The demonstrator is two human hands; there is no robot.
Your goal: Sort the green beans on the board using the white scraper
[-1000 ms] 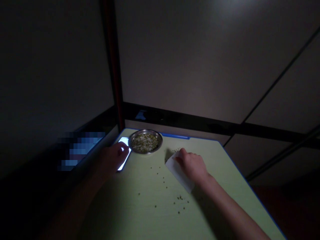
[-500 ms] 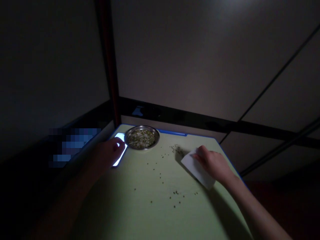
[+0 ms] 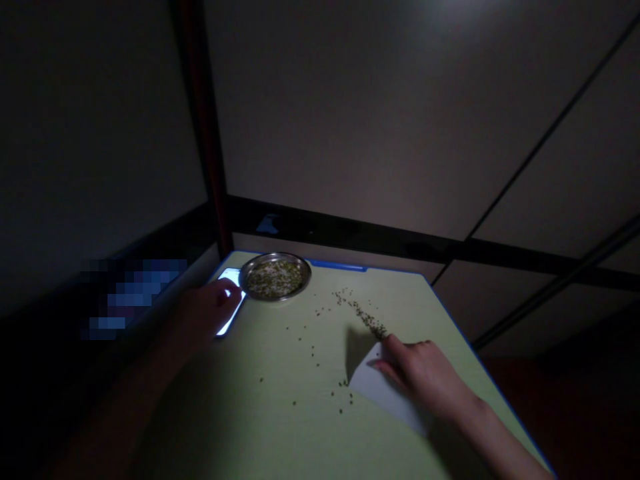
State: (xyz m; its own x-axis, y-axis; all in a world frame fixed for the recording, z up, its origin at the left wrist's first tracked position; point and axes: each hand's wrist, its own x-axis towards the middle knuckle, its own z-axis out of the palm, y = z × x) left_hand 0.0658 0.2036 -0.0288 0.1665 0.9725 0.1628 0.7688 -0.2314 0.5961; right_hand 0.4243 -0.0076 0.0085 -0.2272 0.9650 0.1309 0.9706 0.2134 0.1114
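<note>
L hand (image 3: 213, 308), R hand (image 3: 425, 373) & R forearm (image 3: 487, 423) are bare.

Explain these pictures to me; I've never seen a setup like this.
There is no robot here: a person works with two bare hands, and every picture comes from one camera worn on the head, looking forward and down. The pale green table has a blue edge. On it stands a round metal dish holding greenish and whitish bits. A trail of small dark grains lies to its right, with more scattered nearer the person. The right hand holds a white card. The left hand is over a lit phone; whether it touches is unclear.
</note>
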